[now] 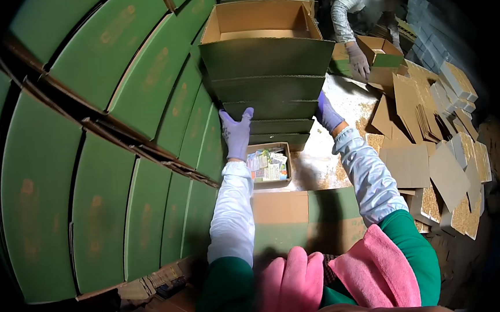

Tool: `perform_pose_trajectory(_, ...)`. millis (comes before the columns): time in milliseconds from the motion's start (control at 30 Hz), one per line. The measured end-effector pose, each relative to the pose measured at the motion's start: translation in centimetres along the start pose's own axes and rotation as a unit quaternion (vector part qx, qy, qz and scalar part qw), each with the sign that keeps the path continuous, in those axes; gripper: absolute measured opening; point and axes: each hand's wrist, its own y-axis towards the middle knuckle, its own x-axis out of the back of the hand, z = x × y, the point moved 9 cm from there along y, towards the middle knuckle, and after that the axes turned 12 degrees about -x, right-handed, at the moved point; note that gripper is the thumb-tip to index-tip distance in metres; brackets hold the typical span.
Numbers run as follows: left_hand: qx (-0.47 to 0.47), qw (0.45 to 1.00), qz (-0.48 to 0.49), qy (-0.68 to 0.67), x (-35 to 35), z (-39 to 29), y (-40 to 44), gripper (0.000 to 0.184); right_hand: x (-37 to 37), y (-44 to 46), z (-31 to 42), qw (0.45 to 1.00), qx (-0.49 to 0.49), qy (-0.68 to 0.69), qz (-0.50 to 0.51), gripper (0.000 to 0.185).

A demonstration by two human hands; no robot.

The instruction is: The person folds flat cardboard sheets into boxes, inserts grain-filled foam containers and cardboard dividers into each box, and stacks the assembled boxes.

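A stack of nested green cardboard boxes stands ahead of me, the top one open, with a bare brown inside. My left hand, in a pale purple glove, grips the stack's lower left edge, its thumb on the front face. On the opposite side, my right hand presses against the stack's right edge, and its fingertips are partly hidden. Just below the stack sits a small open carton with colourful printed cards or packets in it.
Tall rows of green boxes wall off my left. Flat cardboard pieces and white blocks with grainy tan faces are heaped at right. Closed cartons lie before me. At back right a co-worker handles an open box.
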Motion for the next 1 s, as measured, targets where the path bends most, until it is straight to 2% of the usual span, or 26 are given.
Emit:
perform_pose_trajectory(33, -0.02, 1.0, -0.007, -0.004, 0.2, -0.3, 0.2, 0.107, -1.1, -2.9, 1.7, 0.997, -0.052, -0.058, -0.025, 0.07)
perform_pose_trajectory(100, 0.001, 0.999, 0.011, -0.035, 0.7, -0.7, -0.1, 0.103, 2.8, -1.6, 0.8, 0.993, -0.023, 0.022, -0.111, 0.074)
perform_pose_trajectory(167, -0.058, 0.995, -0.021, -0.083, 1.1, -1.4, -0.2, 0.099, 2.0, -5.3, 7.1, 0.981, -0.04, 0.134, -0.135, 0.073)
perform_pose_trajectory(200, -0.087, 0.99, -0.036, -0.108, 1.3, -1.8, -0.2, 0.097, 1.9, -5.1, 11.2, 0.99, 0.094, 0.055, -0.086, 0.068)
perform_pose_trajectory(233, -0.091, 0.987, -0.046, -0.127, 1.7, -2.5, -0.4, 0.096, 1.6, -5.5, 15.1, 0.973, 0.225, -0.023, -0.041, 0.064)
perform_pose_trajectory(267, -0.098, 0.983, -0.052, -0.149, 2.0, -3.8, -0.4, 0.094, -0.8, -6.3, 18.3, 0.963, 0.244, -0.114, 0.001, 0.06)
perform_pose_trajectory(333, -0.1, 0.977, -0.066, -0.175, 1.8, -4.8, 0.0, 0.092, -5.9, -6.6, 21.0, 0.957, 0.172, -0.108, 0.205, 0.054)
perform_pose_trajectory(367, -0.109, 0.976, -0.065, -0.18, 1.7, -5.0, 0.1, 0.091, -7.8, -7.1, 20.9, 0.958, 0.142, -0.181, 0.172, 0.051)
perform_pose_trajectory(433, -0.094, 0.97, -0.073, -0.21, 1.6, -5.2, 0.2, 0.091, -7.9, -6.4, 20.2, 0.927, 0.142, -0.343, 0.056, 0.043)
perform_pose_trajectory(467, -0.086, 0.963, -0.078, -0.243, 1.4, -5.2, 0.2, 0.09, -7.8, -6.1, 19.8, 0.942, 0.153, -0.297, 0.039, 0.039)
perform_pose_trajectory(567, -0.1, 0.966, -0.073, -0.226, 1.5, -4.3, 1.2, 0.089, -6.4, -6.2, 19.1, 0.963, 0.196, -0.182, -0.035, 0.036)
perform_pose_trajectory(600, -0.122, 0.973, -0.074, -0.179, 2.1, -5.9, 1.2, 0.089, -5.1, -6.1, 19.0, 0.958, 0.204, -0.174, -0.099, 0.036)
perform_pose_trajectory(633, -0.133, 0.97, -0.056, -0.194, 2.0, -6.8, 1.9, 0.09, -3.7, -6.1, 18.8, 0.95, 0.211, -0.165, -0.161, 0.035)
perform_pose_trajectory(700, -0.156, 0.963, -0.018, -0.219, 1.8, -8.8, 3.4, 0.092, -1.0, -5.9, 18.3, 0.946, 0.254, -0.015, -0.199, 0.035)
perform_pose_trajectory(733, -0.152, 0.975, 0.001, -0.16, 1.9, -10.3, 3.7, 0.091, -0.6, -6.9, 19.1, 0.927, 0.308, -0.013, -0.211, 0.038)
perform_pose_trajectory(767, -0.124, 0.975, -0.015, -0.182, 1.7, -8.4, 4.2, 0.09, -0.2, -7.6, 19.4, 0.909, 0.353, 0.028, -0.219, 0.042)
perform_pose_trajectory(833, -0.068, 0.97, -0.043, -0.229, 0.2, -2.1, 5.5, 0.088, 2.7, -5.2, 18.0, 0.909, 0.376, 0.078, -0.158, 0.05)
perform_pose_trajectory(867, -0.06, 0.974, -0.033, -0.216, -0.1, -0.1, 6.0, 0.092, 2.3, -6.5, 18.8, 0.9, 0.387, -0.014, -0.2, 0.052)
perform_pose_trajectory(900, -0.063, 0.977, -0.014, -0.205, -0.1, -0.3, 6.1, 0.094, 1.3, -7.3, 19.6, 0.901, 0.386, -0.032, -0.194, 0.053)
perform_pose_trajectory(933, -0.065, 0.979, 0.005, -0.193, -0.1, -1.1, 6.2, 0.095, 0.8, -7.9, 19.8, 0.872, 0.408, -0.112, -0.244, 0.049)
perform_pose_trajectory(1000, -0.103, 0.981, 0.0, -0.165, 0.4, -3.2, 5.6, 0.095, -0.1, -7.3, 19.3, 0.874, 0.387, -0.127, -0.264, 0.048)
